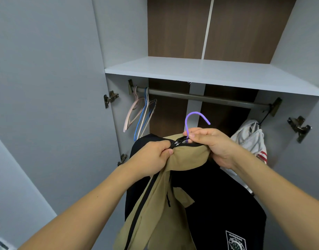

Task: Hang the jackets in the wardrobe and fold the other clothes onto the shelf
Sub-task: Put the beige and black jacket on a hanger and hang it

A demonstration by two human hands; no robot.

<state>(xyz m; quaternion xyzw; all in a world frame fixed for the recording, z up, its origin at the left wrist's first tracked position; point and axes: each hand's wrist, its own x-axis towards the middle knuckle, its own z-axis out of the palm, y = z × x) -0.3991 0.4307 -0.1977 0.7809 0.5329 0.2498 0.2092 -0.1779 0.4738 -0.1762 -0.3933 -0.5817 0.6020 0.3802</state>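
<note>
Below the wardrobe rail (205,98), black-and-tan jacket (200,204) hangs in both hands! Left hand (151,157) pinches the collar, right hand (209,143) curls round the purple hanger (194,116). Collar could slide off that hook neck if either grip loosens.

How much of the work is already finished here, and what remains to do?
Done: the jacket already sits on the purple hanger, and a white garment hangs at the right end of the rail. In hand: the left hand and right hand grip the collar at the hook. Left: hooking it on the rail; the shelf holds no folded clothes yet.
</note>
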